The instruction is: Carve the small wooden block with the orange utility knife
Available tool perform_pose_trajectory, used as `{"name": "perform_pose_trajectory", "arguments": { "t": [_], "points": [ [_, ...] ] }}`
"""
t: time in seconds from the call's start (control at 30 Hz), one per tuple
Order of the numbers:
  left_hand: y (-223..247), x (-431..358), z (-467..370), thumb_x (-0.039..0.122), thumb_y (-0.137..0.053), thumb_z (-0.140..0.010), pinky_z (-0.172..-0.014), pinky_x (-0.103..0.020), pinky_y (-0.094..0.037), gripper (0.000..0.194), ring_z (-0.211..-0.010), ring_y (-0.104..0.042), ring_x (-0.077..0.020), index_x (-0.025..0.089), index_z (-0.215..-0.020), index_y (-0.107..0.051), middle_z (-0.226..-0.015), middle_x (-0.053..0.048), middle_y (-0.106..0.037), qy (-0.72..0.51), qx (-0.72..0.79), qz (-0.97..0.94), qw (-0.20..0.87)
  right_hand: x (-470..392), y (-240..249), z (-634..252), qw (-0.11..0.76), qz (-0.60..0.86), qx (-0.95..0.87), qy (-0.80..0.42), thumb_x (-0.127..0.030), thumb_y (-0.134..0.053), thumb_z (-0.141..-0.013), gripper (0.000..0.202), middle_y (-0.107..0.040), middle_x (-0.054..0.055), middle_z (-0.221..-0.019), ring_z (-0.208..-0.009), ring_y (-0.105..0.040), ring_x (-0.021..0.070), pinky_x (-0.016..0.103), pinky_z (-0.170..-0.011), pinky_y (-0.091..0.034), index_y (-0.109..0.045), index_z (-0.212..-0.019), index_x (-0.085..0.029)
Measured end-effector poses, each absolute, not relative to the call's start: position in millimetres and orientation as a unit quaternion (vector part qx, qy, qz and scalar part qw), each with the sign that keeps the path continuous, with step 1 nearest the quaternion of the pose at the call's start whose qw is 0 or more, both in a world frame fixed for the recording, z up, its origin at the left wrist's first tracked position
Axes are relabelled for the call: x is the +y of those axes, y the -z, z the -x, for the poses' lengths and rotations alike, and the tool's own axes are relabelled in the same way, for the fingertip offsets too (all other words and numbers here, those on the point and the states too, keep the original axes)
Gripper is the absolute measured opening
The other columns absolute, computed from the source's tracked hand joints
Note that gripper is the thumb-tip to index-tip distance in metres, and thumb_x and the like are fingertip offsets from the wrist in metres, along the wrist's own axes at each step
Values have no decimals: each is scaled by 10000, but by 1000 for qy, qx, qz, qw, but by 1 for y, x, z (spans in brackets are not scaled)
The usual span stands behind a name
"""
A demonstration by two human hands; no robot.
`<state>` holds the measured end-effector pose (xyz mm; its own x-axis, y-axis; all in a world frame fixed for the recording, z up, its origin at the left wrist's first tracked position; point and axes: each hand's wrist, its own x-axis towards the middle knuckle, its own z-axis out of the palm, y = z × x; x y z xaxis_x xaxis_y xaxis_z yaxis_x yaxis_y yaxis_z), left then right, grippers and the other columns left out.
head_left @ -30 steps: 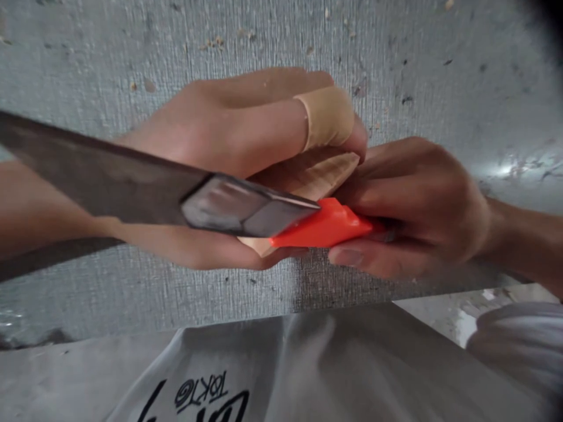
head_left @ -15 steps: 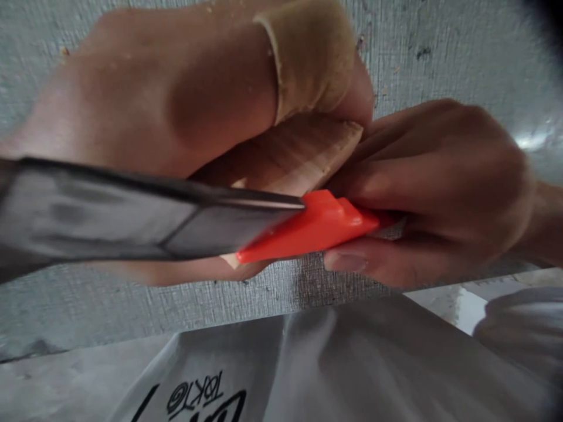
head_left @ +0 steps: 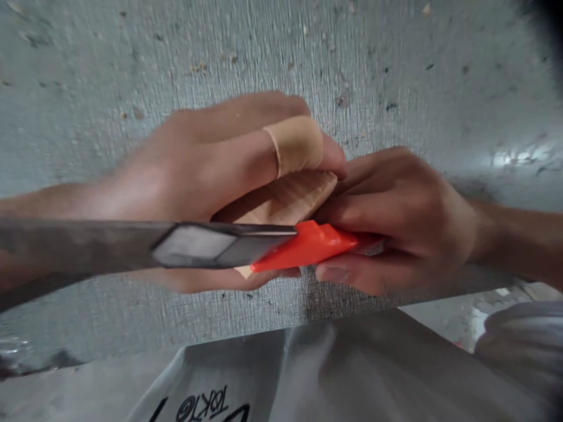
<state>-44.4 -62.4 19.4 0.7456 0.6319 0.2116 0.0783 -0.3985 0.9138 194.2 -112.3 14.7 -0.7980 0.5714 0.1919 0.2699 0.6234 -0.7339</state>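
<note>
Right between your two hands lies the pale brown, pointed wooden piece (head_left: 292,196), nearer your left hand (head_left: 189,161), which encloses much of it. Its long axis seems to slant, the pointed end rising away from your body towards your right hand (head_left: 409,214) and a pale corner showing at the lower left; the middle is hidden, so you cannot tell its full outline.

The long, dark grey metal blade (head_left: 109,243) crosses in front of the wood, running almost level from the left edge of your view to the orange-red plastic piece (head_left: 305,243). Whether it touches the wood, you cannot tell.

Your left hand is curled around the wood, thumb side towards you, a tan bandage (head_left: 299,143) wrapping one finger above it. Your right hand is closed on the orange-red plastic, its thumb just below. Both hands are over the grey, finely textured surface (head_left: 396,88).
</note>
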Motion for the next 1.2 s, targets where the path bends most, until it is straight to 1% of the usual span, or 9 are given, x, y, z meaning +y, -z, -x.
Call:
{"name": "perform_pose_trajectory", "arguments": {
  "t": [0.07, 0.1, 0.23, 0.3, 0.43, 0.67, 0.9, 1.07, 1.2],
  "points": [
    [-18, -59, 48, 508, -872, -784, -864, -421, -610, 748, -901, -701, -243, 183, -1404, -608, -1102, -79, -698, -174, 135, -876, 430, -112, -14, -194, 211, 230, -877, -365, -363, -516, -1088, 278, -550, -34, -657, -555, -527, 164, 320, -597, -379, -612, -869, -222],
    [-17, -57, 50, 495, -859, -808, -841, -401, -611, 752, -904, -692, -235, 175, -1426, -573, -1076, -79, -683, -177, 105, -886, 416, -111, -13, -194, 215, 222, -879, -362, -367, -508, -1094, 282, -585, -25, -688, -584, -561, 166, 317, -603, -388, -632, -896, -209],
    [-12, -55, 50, 610, -782, -873, -773, -369, -572, 697, -927, -664, -234, 134, -1349, -599, -1103, -125, -678, -274, 79, -883, 372, -111, -12, -195, 223, 213, -884, -352, -407, -501, -1109, 319, -646, -2, -717, -615, -596, 167, 320, -593, -367, -650, -937, -183],
    [-10, -56, 48, 674, -731, -900, -865, -382, -562, 704, -985, -665, -235, 121, -1318, -607, -1121, -117, -677, -290, 130, -879, 357, -111, -11, -195, 221, 222, -883, -349, -453, -492, -1108, 368, -583, -21, -632, -548, -538, 161, 325, -566, -327, -640, -906, -182],
    [-9, -59, 47, 794, -763, -783, -788, -366, -553, 855, -867, -650, -211, 114, -1279, -613, -979, -80, -679, -333, 135, -849, 388, -112, -11, -193, 217, 228, -884, -346, -474, -492, -1098, 402, -537, -33, -596, -501, -473, 145, 325, -557, -294, -607, -841, -186],
    [-12, -58, 49, 588, -971, -664, -811, -335, -547, 856, -920, -653, -212, 80, -1258, -622, -1067, -111, -682, -327, 115, -848, 402, -111, -11, -191, 191, 224, -886, -358, -481, -456, -1097, 416, -561, -31, -584, -506, -492, 152, 331, -577, -290, -582, -811, -205],
    [-17, -63, 49, 522, -884, -808, -832, -384, -571, 664, -973, -669, -254, 156, -1287, -608, -1096, -128, -687, -309, 126, -868, 367, -110, -13, -190, 182, 227, -882, -370, -500, -427, -1107, 451, -562, -35, -577, -496, -466, 145, 330, -591, -300, -582, -806, -202],
    [-16, -65, 48, 549, -818, -856, -796, -428, -584, 596, -916, -666, -269, 216, -1294, -590, -1029, -109, -701, -324, 124, -866, 361, -110, -11, -190, 190, 237, -875, -377, -527, -436, -1098, 455, -560, -34, -594, -509, -439, 143, 318, -590, -304, -592, -820, -203],
    [-13, -64, 49, 643, -826, -827, -782, -388, -565, 700, -888, -655, -240, 180, -1285, -569, -1023, -91, -676, -318, 135, -859, 377, -111, -11, -190, 198, 231, -874, -378, -508, -446, -1091, 420, -535, -46, -582, -500, -433, 136, 312, -586, -286, -543, -806, -216]
  ]
}}
